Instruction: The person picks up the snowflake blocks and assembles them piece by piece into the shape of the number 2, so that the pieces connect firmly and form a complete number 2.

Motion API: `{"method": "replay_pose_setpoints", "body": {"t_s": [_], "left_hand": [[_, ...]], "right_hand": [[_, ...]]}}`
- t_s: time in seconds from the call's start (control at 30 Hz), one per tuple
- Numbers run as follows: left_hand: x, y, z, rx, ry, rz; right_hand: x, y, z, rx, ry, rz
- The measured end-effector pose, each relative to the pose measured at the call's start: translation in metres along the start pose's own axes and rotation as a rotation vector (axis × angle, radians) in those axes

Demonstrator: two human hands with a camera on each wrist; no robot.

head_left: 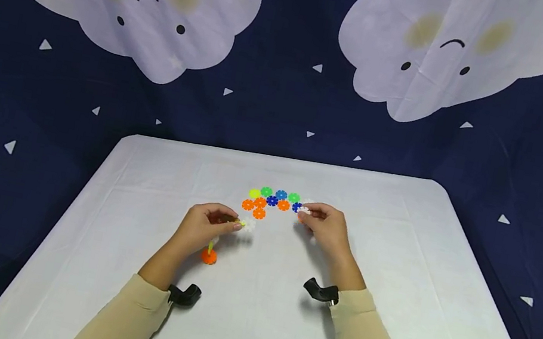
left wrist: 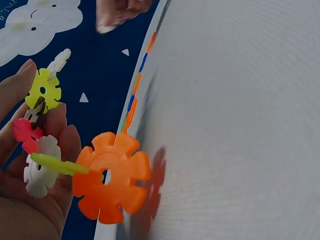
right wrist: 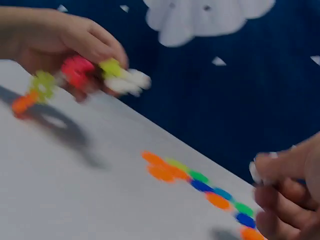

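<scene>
In the head view my left hand [head_left: 204,227] holds a chain of interlocking notched plastic discs. The left wrist view shows an orange disc [left wrist: 125,165] at the chain's near end, then a yellow-green one, a white disc [left wrist: 48,150], a pink disc [left wrist: 26,134], a dark one partly hidden, a yellow disc [left wrist: 35,92] and a white disc [left wrist: 59,61] at the far end. Fingers and thumb grip the chain near the yellow disc. My right hand [head_left: 326,228] pinches a white disc [head_left: 304,210] above the right end of the loose discs.
Several loose discs lie flat in a band on the white table [head_left: 244,322]: orange [head_left: 259,213], yellow [head_left: 254,193], green [head_left: 266,191] and blue [head_left: 281,195]. Behind the table hangs a dark blue cloth [head_left: 284,99] printed with clouds.
</scene>
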State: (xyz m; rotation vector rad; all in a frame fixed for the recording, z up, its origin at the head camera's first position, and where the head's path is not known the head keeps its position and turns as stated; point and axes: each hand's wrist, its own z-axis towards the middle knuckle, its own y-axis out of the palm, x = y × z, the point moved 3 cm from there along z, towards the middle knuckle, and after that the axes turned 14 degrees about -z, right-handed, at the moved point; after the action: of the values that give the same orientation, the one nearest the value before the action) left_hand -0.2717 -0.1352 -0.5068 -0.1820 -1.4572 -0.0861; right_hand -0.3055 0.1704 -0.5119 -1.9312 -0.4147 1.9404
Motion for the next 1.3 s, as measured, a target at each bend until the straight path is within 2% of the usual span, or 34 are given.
{"method": "replay_pose_setpoints", "body": {"t_s": [0.17, 0.23, 0.33, 0.67, 1.0, 1.1, 1.3], "left_hand": [[0.001, -0.002, 0.0, 0.023, 0.008, -0.024], [0.001, -0.003, 0.001, 0.033, 0.016, -0.043], [0.002, -0.003, 0.001, 0.041, 0.032, -0.077], [0.004, 0.002, 0.001, 0.022, 0.059, -0.171], [0.003, 0.003, 0.001, 0.014, 0.044, -0.212], [0.009, 0.004, -0.001, 0.014, 0.038, -0.204], [0.032, 0.008, -0.01, 0.003, 0.053, -0.204]], "right_hand": [[-0.016, 0.038, -0.013, -0.272, -0.004, 0.366], [-0.021, 0.049, -0.019, -0.338, 0.012, 0.465], [-0.023, 0.06, -0.025, -0.385, 0.043, 0.554], [-0.024, 0.073, -0.032, -0.467, 0.084, 0.647], [-0.023, 0.075, -0.032, -0.467, 0.11, 0.7], [-0.023, 0.075, -0.032, -0.464, 0.115, 0.706], [-0.023, 0.075, -0.032, -0.459, 0.124, 0.721]]}}
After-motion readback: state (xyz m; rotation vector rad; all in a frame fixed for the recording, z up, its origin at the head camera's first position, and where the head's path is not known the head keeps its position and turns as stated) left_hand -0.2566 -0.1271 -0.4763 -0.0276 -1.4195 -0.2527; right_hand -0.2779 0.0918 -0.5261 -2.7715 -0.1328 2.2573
